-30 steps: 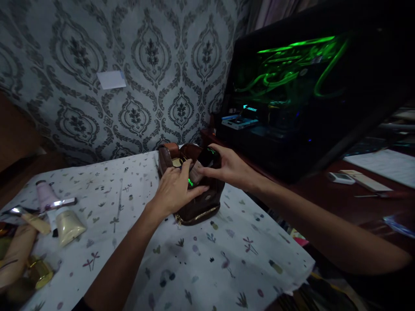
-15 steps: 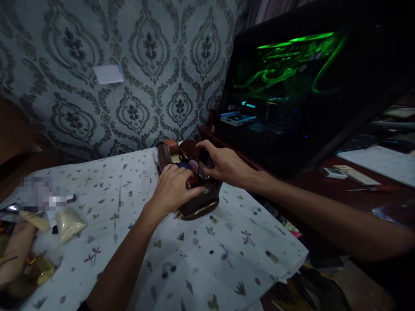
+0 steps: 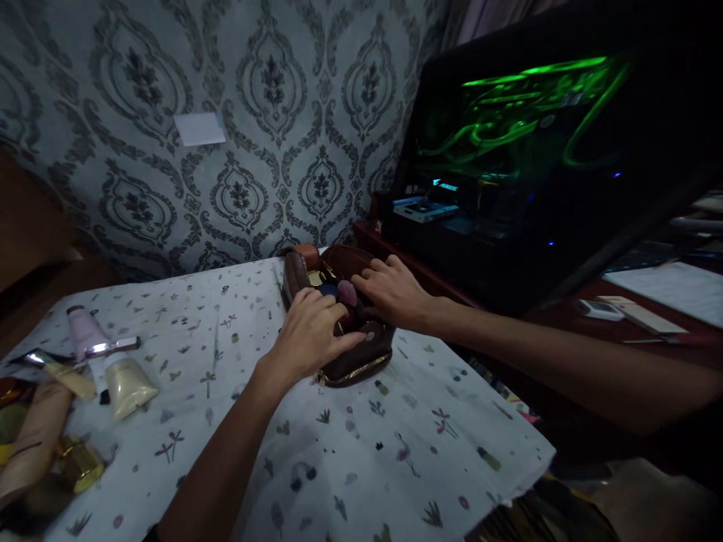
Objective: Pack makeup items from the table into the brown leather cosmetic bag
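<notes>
A brown zippered bag (image 3: 361,361) stands open on the printed tablecloth. Inside it I see a pink rounded item (image 3: 346,292), something dark blue (image 3: 327,290) and a yellowish piece (image 3: 319,278). My left hand (image 3: 310,327) grips the near edge of the bag, its thumb along the outside and its fingers over the rim. At the right side of the opening, my right hand (image 3: 398,293) reaches in with fingers bent; the fingertips are partly hidden, and what they hold cannot be made out.
Several cosmetics lie at the left: a pink tube (image 3: 87,331), a cream-coloured tube (image 3: 129,388), a beige tube (image 3: 39,433) and a gold-capped bottle (image 3: 80,461). A dark computer case (image 3: 474,260) with green lights stands at the right. Patterned wallpaper is behind.
My right hand has gone from a spread grip over the bag's right side to bent fingers lower in the opening. My left hand stays on the rim. The whole view has shifted slightly.
</notes>
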### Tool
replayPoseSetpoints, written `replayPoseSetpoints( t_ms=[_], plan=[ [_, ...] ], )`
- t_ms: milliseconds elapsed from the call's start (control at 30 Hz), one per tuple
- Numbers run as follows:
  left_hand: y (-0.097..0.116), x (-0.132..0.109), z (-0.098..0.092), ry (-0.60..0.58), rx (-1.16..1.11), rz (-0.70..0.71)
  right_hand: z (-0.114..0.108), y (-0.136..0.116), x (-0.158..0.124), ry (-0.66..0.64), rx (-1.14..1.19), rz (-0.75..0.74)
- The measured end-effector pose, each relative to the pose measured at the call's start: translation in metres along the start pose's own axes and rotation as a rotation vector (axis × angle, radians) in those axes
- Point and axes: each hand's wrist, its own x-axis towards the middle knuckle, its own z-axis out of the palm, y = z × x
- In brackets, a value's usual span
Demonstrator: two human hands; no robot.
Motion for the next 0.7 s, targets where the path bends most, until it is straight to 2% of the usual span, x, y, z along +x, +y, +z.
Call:
replayPoseSetpoints(
  t_ms=[167,467,700],
  plan=[
    [0.001,0.000,0.000,0.009,-0.004,0.003,0.002,0.002,0.002,-0.005,-0.017,-0.005],
    [0.000,0.000,0.001,0.033,-0.013,0.013,-0.025,0.007,0.008,-0.181,-0.018,-0.061],
    [-0.001,-0.001,0.002,0.036,-0.007,0.009,-0.025,0.008,0.020,-0.265,-0.085,-0.086]
  ],
)
